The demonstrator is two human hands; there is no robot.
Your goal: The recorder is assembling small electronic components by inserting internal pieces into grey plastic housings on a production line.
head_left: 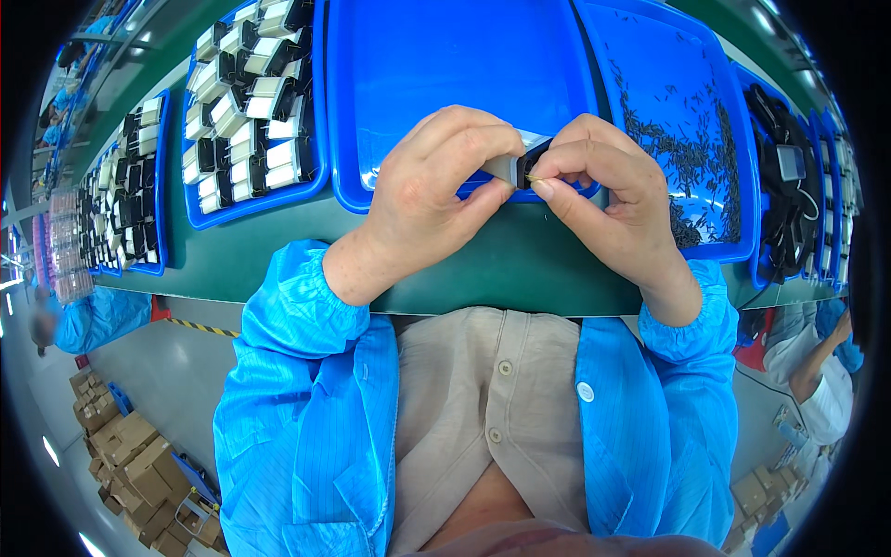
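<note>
My left hand (pixel 432 190) is closed on a small white-and-black block (pixel 502 168), gripping it between thumb and fingers over the table's near side. My right hand (pixel 608 190) meets it there, thumb and forefinger pinched at the block's black end. A thin, yellowish tip shows between those fingertips; what it belongs to is too small to make out. Behind both hands lies a large blue tray (pixel 464 56). To the left, another blue tray (pixel 320 111) holds rows of similar white-and-black blocks (pixel 246 116).
A blue tray (pixel 640 42) at right has many small dark pieces (pixel 691 139) scattered in it. Beyond it, a further tray holds black cables (pixel 784 176). More blocks (pixel 130 200) fill a tray at far left. Cardboard boxes (pixel 139 455) are stacked on the floor; other people sit at both sides.
</note>
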